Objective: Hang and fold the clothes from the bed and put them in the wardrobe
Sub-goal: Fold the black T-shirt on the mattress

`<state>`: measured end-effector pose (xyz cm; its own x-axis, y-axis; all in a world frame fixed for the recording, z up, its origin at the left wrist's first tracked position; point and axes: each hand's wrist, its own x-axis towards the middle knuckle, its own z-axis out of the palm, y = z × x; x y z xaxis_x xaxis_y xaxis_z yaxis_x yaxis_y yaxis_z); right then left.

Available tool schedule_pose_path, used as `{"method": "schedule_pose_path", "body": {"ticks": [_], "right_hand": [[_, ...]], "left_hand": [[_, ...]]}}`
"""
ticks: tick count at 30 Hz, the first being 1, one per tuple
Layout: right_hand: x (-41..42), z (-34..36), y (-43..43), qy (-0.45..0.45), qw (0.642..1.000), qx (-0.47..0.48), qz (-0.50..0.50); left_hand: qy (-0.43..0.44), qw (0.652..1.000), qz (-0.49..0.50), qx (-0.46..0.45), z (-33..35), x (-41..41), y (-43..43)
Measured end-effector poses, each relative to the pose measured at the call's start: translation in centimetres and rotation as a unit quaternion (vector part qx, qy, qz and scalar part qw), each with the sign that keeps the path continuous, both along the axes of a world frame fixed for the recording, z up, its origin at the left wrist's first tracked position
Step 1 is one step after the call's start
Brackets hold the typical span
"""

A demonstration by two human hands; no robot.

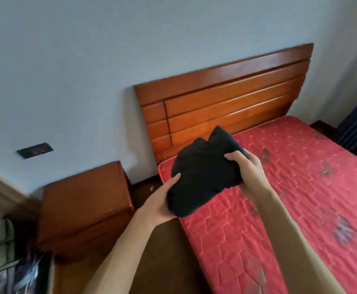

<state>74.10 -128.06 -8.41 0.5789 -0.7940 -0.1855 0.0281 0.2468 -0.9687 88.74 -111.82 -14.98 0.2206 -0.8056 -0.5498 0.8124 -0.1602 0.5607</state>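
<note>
There is one camera, worn on the person's head. It looks forward and down, tilted to one side, so the wall [88, 60] leans. It is close to the hands, with both arms reaching in from the bottom. It sees the near corner of the bed [300, 198], the headboard [226, 98] and the bedside cabinet [84, 209]

matt black cloth bundle [205, 172], glossy wooden headboard [226, 98]

Home bedroom: bed [300, 187], wooden headboard [226, 98], nightstand [84, 209].
</note>
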Motion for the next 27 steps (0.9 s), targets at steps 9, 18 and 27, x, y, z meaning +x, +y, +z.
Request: {"method": "schedule_pose_path", "body": {"ticks": [9,18,27], "right_hand": [[21.6,1.4,12.5,-0.002,0.975,0.005,0.221],[41.6,0.2,24.5,0.109,0.857,0.056,0.501],[59.8,-0.4,40.6,0.058,0.712,0.002,0.7]], "left_hand": [[0.05,0.988,0.149,-0.012,-2.0,15.2,16.6],[-0.076,0.895,0.438,0.034,-2.7,27.6,33.4],[-0.183,0.715,0.657,0.155,2.0,34.1,46.7]]}}
